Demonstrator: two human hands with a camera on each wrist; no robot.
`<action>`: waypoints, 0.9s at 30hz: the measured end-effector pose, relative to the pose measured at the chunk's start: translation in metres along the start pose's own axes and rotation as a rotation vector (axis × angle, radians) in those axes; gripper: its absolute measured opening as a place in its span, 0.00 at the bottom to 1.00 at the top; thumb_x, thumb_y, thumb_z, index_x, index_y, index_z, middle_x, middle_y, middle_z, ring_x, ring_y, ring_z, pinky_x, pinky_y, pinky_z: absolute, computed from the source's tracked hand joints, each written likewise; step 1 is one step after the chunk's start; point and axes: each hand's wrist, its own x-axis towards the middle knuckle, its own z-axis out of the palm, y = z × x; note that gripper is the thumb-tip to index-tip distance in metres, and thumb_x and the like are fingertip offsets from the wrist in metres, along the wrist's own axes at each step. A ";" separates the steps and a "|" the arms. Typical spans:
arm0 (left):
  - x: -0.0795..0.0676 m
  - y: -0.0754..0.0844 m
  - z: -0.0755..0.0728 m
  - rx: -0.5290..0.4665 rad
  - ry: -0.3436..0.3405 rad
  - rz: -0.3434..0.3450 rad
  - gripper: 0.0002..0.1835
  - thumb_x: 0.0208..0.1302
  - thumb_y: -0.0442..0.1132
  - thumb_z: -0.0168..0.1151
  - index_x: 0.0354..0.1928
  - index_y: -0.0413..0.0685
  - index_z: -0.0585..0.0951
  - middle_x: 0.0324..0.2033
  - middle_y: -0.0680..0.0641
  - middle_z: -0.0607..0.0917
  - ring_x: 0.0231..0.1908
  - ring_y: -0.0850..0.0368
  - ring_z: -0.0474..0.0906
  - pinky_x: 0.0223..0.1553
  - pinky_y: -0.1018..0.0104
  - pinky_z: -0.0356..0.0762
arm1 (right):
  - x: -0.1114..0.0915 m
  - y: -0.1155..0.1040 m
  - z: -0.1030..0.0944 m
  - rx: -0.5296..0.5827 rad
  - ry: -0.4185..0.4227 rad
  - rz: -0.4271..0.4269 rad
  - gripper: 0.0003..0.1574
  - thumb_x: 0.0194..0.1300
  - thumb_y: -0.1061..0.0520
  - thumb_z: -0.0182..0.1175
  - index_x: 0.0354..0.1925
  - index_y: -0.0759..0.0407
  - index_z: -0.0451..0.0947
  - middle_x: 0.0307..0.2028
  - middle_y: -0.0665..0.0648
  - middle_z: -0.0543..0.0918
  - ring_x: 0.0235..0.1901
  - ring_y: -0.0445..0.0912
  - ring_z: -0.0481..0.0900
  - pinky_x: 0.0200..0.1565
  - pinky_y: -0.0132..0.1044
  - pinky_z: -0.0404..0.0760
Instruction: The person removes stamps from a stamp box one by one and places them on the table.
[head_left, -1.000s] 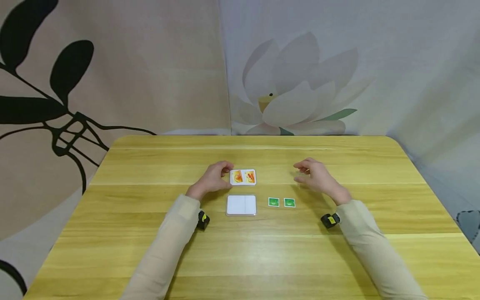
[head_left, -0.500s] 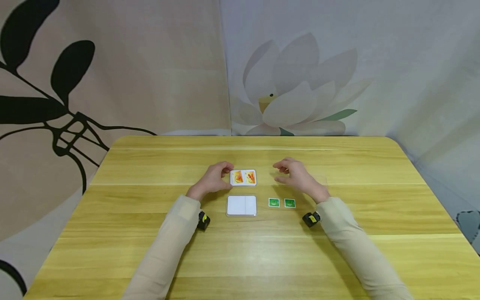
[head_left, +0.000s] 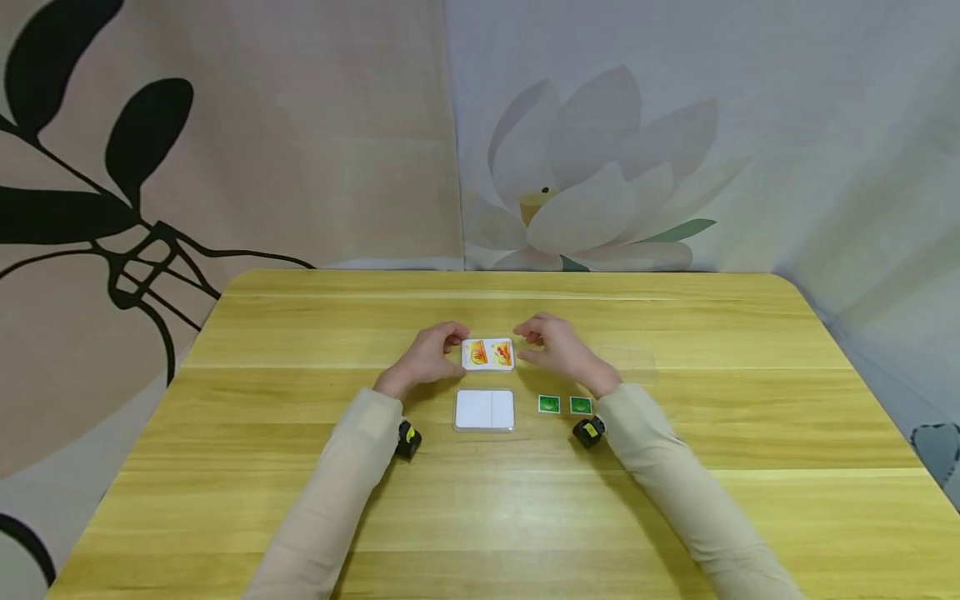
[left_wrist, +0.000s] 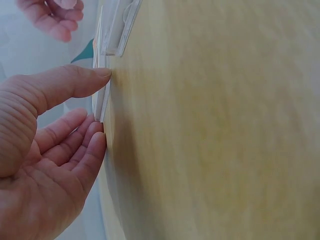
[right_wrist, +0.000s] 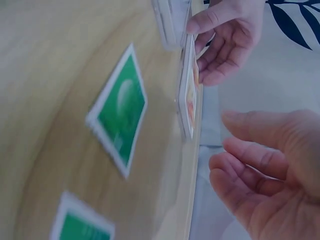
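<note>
far left: dark leaf print (head_left: 152, 133) on the pale backdrop (head_left: 322, 117), behind the wooden table (head_left: 480, 517). left sleeve (head_left: 326, 500), cream, reaches in from the near edge; small black left-wrist camera (head_left: 408, 441) strapped just beyond its cuff.

left hand (head_left: 423, 358): partly closed, thumb and fingers bent around the left end of the picture case (head_left: 488, 354). thumb tip at the near edge, fingertips at the far left corner; left wrist view agrees, thumb and fingers on the case's edges. grip reads as light.

picture case: middle of table, lying flat or nearly so, long side running left-right; two orange pictures side by side on a white face. cannot tell whether its underside meets the table all along. white-panelled case (head_left: 483, 410): just nearer the person, apart from the first; clear rim, two white panels of unequal width.

right of these, two green cards: first card (head_left: 549, 404), then second card (head_left: 581, 405), white-bordered, flat on the table, a narrow gap between.

right hand (head_left: 558, 350): over the table at the picture case's right end, about half open, fingers loosely bent, thumb apart from them, nothing held; right wrist view shows space between it and the case. right-wrist camera (head_left: 588, 432) near the second card. clear sheet (head_left: 630, 364), faint outline only, beyond the right sleeve (head_left: 678, 483).
</note>
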 end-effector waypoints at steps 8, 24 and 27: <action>-0.001 0.001 0.000 -0.016 -0.003 0.006 0.31 0.46 0.24 0.68 0.56 0.30 0.70 0.51 0.37 0.75 0.53 0.45 0.70 0.58 0.57 0.70 | 0.015 -0.006 0.011 -0.039 -0.019 0.034 0.18 0.55 0.67 0.64 0.45 0.73 0.78 0.38 0.64 0.79 0.38 0.53 0.76 0.42 0.41 0.79; 0.000 -0.001 0.001 -0.029 -0.006 0.006 0.31 0.47 0.24 0.68 0.56 0.31 0.70 0.52 0.37 0.75 0.54 0.45 0.70 0.59 0.56 0.68 | 0.029 -0.008 0.024 -0.054 -0.058 0.131 0.12 0.54 0.68 0.65 0.39 0.71 0.79 0.35 0.62 0.77 0.35 0.49 0.74 0.39 0.37 0.77; -0.001 -0.001 0.001 -0.029 -0.005 0.002 0.31 0.46 0.24 0.68 0.56 0.31 0.70 0.52 0.38 0.75 0.54 0.45 0.70 0.59 0.56 0.68 | 0.031 -0.009 0.025 -0.070 -0.068 0.130 0.11 0.54 0.68 0.65 0.38 0.70 0.79 0.34 0.61 0.77 0.35 0.49 0.74 0.39 0.37 0.77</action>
